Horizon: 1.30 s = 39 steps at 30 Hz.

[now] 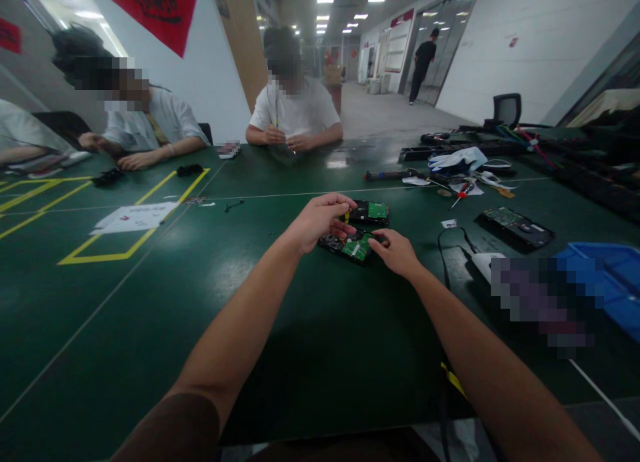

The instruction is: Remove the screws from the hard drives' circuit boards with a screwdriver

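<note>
A black hard drive (353,246) with a green circuit board facing up lies on the dark green table (150,302) in front of me. My left hand (320,221) hovers over its left end, fingers closed round a small tool with a yellow handle (347,216), tip pointing down at the drive. My right hand (397,252) rests at the drive's right edge, fingers pinched against it. A second hard drive (370,212) with a green board lies just behind the first.
Another drive (517,225) lies to the right, near a red screwdriver (463,194), white gloves (457,159) and a blue tray (607,275). A black cable (450,245) runs beside my right hand. Two people sit across the table; yellow tape lines mark its left side.
</note>
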Motion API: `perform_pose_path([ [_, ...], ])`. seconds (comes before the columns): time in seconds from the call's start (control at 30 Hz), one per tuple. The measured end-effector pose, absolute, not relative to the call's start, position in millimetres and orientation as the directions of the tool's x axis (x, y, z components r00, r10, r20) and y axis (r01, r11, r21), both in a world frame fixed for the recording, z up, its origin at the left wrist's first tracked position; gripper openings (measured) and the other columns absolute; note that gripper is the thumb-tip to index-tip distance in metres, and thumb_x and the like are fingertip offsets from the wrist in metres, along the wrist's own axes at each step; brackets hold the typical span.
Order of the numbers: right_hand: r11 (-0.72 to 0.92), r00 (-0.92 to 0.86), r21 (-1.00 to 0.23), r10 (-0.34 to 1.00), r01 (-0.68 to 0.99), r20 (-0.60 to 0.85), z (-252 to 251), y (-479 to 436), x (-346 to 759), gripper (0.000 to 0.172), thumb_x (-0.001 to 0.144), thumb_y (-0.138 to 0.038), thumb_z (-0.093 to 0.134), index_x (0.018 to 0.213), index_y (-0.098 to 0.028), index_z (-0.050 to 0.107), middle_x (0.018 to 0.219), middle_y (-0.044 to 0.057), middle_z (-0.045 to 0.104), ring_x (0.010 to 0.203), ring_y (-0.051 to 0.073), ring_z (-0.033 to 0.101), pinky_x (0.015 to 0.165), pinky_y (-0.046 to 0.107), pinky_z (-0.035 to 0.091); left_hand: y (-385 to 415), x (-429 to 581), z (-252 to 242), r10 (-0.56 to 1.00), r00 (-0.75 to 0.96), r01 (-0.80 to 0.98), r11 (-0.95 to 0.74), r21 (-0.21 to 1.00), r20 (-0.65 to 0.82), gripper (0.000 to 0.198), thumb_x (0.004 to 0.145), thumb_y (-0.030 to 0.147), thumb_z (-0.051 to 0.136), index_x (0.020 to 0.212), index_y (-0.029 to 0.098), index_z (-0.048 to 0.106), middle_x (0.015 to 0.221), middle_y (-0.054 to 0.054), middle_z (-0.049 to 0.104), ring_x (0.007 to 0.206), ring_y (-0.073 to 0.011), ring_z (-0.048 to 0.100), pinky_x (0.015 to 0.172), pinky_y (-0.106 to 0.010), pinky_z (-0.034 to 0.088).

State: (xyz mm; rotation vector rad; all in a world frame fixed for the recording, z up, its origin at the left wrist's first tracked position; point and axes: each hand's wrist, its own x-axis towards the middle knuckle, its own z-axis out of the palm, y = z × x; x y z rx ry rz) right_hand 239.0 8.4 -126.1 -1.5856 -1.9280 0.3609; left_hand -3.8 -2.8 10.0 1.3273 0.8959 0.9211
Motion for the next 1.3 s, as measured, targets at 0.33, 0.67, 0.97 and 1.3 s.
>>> perform_pose_path([
  [0.33,0.241,-0.099,-0.556,0.957,0.795,0.273,-121.7,5.9,237.2,0.035,0.094,-0.041,0.062,0.119,-0.018,0.069,0.109,0.010,0.071,0.081,0.019,0.064,0.077,0.033,0.049,0.2,-4.3,3.9,0.907,0.420,-0.121,0.102,0.987,-0.042,0.019,0.092,0.027,0.055,0.108,0.020,0.064,0.109,-0.010,0.069,0.074,-0.0184,0.074,0.061,-0.029,0.055],
  [0.67,0.235,-0.090,-0.563,0.958,0.792,0.272,-123.1,6.6,238.1,0.035,0.093,-0.042,0.062,0.119,-0.020,0.070,0.110,0.009,0.071,0.083,0.019,0.064,0.077,0.033,0.049,0.6,-5.1,4.8,0.914,0.405,-0.063,0.035,0.997,-0.006,0.020,0.093,0.027,0.052,0.098,0.016,0.068,0.115,-0.013,0.069,0.071,-0.0167,0.072,0.059,-0.028,0.053],
  [0.97,0.227,-0.084,-0.562,0.959,0.796,0.269,-126.2,8.2,238.6,0.036,0.093,-0.043,0.063,0.120,-0.020,0.069,0.112,0.009,0.072,0.083,0.019,0.065,0.077,0.033,0.049,-1.5,-3.3,6.7,0.913,0.406,-0.056,0.062,0.996,-0.034,0.020,0.091,0.025,0.056,0.107,0.018,0.067,0.109,-0.011,0.070,0.067,-0.0148,0.071,0.057,-0.025,0.052],
  [1.3,0.239,-0.099,-0.567,0.958,0.788,0.267,-122.9,6.4,238.5,0.035,0.093,-0.042,0.062,0.119,-0.019,0.069,0.111,0.010,0.071,0.081,0.019,0.064,0.077,0.033,0.049,-4.0,-2.4,9.5,0.918,0.396,-0.025,0.035,0.999,-0.022,0.019,0.097,0.027,0.052,0.107,0.019,0.067,0.112,-0.010,0.072,0.069,-0.0132,0.072,0.062,-0.025,0.054],
])
